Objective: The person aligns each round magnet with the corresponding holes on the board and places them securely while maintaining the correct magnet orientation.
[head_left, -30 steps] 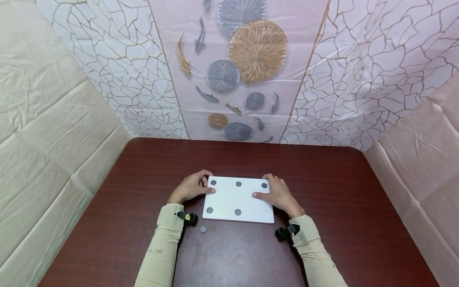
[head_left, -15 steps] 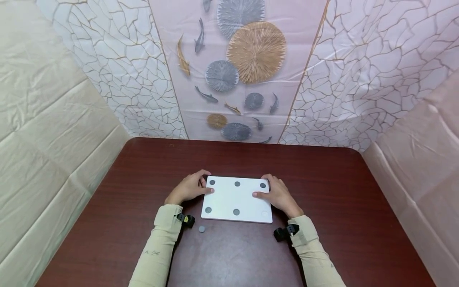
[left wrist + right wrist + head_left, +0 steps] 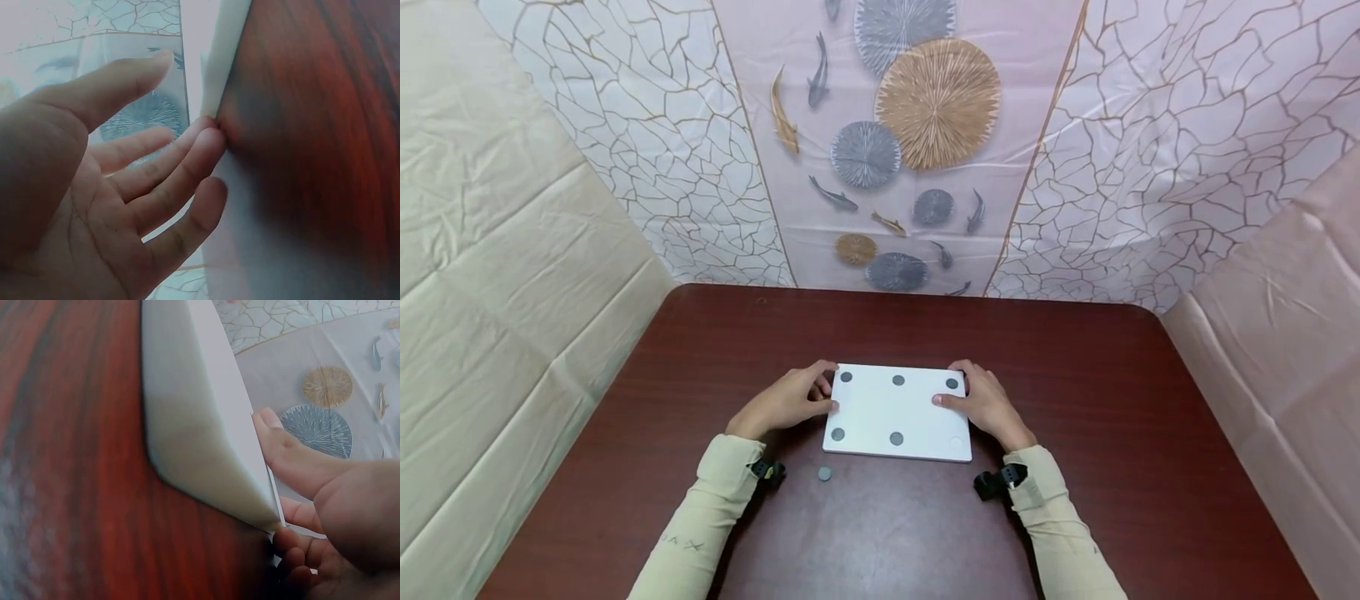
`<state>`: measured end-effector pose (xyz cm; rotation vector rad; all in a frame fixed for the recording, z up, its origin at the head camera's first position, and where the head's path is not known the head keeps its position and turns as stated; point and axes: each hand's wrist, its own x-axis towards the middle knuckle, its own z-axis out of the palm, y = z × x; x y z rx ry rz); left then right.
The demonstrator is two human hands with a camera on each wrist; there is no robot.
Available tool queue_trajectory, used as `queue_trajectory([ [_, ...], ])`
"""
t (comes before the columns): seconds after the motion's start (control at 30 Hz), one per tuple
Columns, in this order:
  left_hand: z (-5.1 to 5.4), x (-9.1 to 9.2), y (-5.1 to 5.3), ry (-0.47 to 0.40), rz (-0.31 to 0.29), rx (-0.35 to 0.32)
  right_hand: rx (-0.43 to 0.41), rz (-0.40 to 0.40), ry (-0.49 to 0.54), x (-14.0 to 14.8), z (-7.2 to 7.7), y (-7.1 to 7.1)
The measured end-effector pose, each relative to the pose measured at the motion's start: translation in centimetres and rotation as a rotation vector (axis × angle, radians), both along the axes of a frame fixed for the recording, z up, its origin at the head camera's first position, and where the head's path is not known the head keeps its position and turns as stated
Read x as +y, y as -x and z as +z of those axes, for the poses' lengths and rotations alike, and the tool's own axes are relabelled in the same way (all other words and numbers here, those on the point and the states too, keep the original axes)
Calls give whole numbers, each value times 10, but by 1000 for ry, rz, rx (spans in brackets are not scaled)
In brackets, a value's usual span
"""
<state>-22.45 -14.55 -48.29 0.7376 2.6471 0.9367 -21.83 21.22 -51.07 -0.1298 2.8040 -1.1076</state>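
A thin white rectangular board [image 3: 880, 408] lies on the table with several dark grey round pads on its upper face. Its near right corner shows a faint round mark [image 3: 956, 442]. My right hand [image 3: 991, 412] grips the board's right end, thumb on top and fingers at the edge. At the left end, the fingertips of my left hand [image 3: 786, 402] touch the board's edge. In the left wrist view the left thumb [image 3: 128, 78] stands away from the board and the fingers are loosely bent. A loose grey disc [image 3: 824, 473] sits on the table just in front of the board's near left corner.
The dark red-brown wooden table [image 3: 1075, 375] has a patterned curtain [image 3: 895, 208] behind it. Beige cloth walls [image 3: 512, 292] flank both sides. A black wrist camera [image 3: 767, 472] is strapped at each cuff.
My left thumb has slid off the board's top toward its left edge, and the left forearm has swung outward to the left. The right hand keeps its grip, almost unmoved.
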Motion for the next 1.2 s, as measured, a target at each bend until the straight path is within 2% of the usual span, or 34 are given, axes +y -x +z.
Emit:
queue_trajectory([
  [0.3,11,-4,-22,61,-51,26,-23,-34,10,-2,3,-1],
  [0.43,15,-4,-32,77,-50,40,-23,-49,15,-1,3,-1],
  [0.6,13,-5,-44,65,-33,65,-9,-49,27,0,4,-1],
  [0.73,13,-7,-53,30,-53,105,-2,-28,49,1,5,-1],
  [0.97,14,-12,-65,56,-99,165,-9,0,65,3,6,-1],
  [1.2,8,-20,-74,70,-155,114,-10,2,84,6,5,-1],
])
